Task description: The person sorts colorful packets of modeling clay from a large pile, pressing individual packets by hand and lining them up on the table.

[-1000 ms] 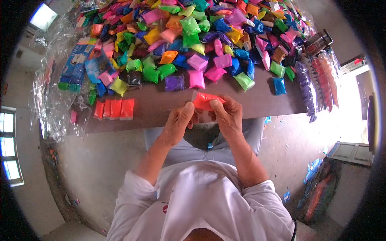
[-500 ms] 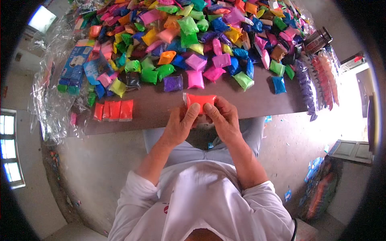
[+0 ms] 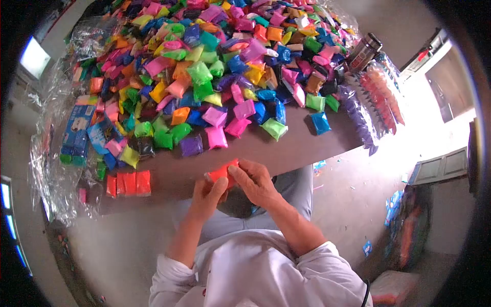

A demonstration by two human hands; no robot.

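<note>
Between my two hands is a small, soft red packet (image 3: 223, 172) in clear plastic, tilted with its right end higher. My left hand (image 3: 205, 196) pinches its lower left part, thumb on top. My right hand (image 3: 257, 185) grips the right end, its thumb pressed on the upper face; the fingers underneath are hidden. Both hands are at the table's near edge, above my lap. Several similar red packets (image 3: 129, 183) lie side by side to the left of my left hand. Beyond the hands, a pink packet (image 3: 216, 137) and a purple packet (image 3: 192, 146) lie at the pile's front.
A large heap of coloured packets (image 3: 199, 73) covers much of the brown table (image 3: 169, 166). Clear plastic wrap (image 3: 43, 174) and a blue printed package (image 3: 77, 129) are at the left. A dark jar (image 3: 364, 52) and strips of purple packets (image 3: 359, 115) stand and lie at the right.
The head view has shifted, so the table sits lower and more slanted in it. The held packet has gone from nearly level to tilted. Both hands keep their hold; the red row looks unchanged.
</note>
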